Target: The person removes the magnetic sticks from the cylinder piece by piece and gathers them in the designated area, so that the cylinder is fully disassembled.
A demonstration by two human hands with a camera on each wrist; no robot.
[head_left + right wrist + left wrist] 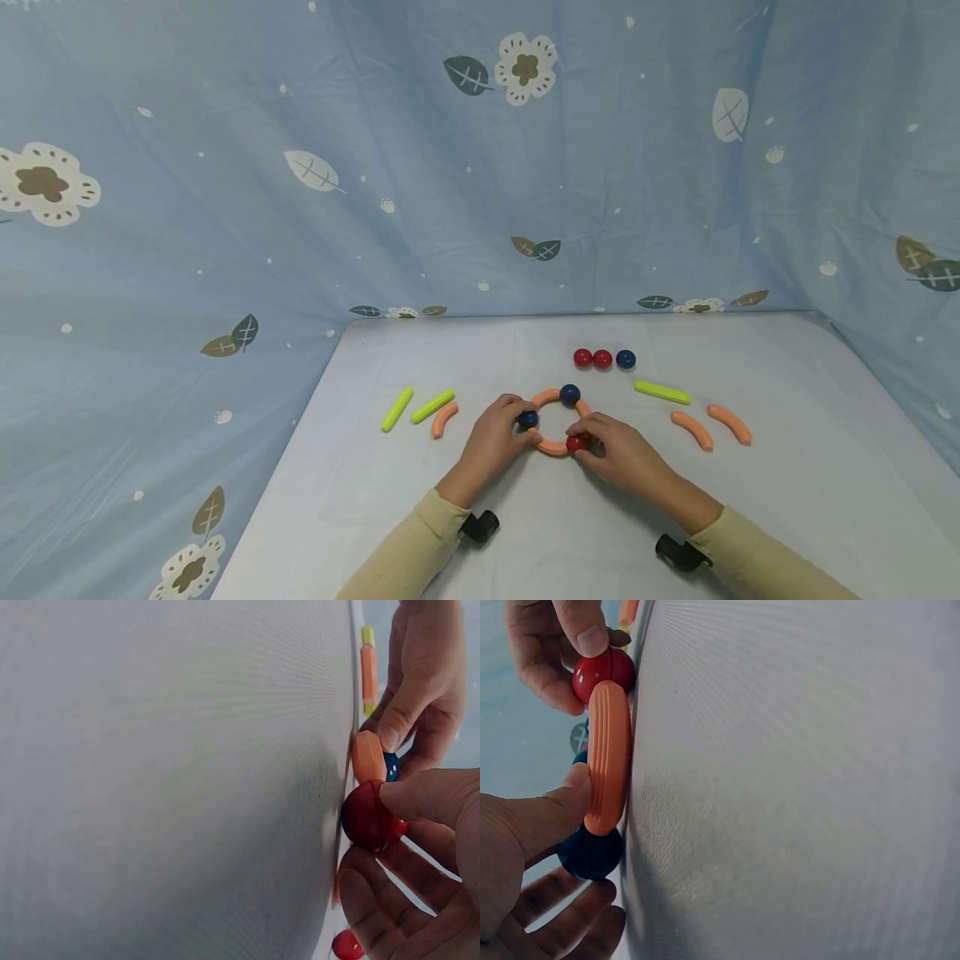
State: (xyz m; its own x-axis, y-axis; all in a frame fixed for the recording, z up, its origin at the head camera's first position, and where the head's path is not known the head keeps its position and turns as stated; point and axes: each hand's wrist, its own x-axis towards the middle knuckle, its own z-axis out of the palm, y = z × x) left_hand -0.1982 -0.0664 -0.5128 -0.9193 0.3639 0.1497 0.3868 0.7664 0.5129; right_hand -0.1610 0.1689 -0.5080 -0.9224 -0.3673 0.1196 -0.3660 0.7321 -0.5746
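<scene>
A ring of curved orange sticks and balls lies on the table, held at two places. My left hand grips its left side, fingers around a blue ball and thumb on the end of the lower orange stick. With thumb and fingers my right hand pinches a red ball at the other end of that stick. Another blue ball sits at the top of the ring, between an upper-left orange stick and a right orange stick, partly behind the right fingers.
Left of the ring lie two straight yellow-green sticks and a curved orange stick. Behind it, two red balls and a blue ball stand in a row. A yellow-green stick and two curved orange sticks lie to the right.
</scene>
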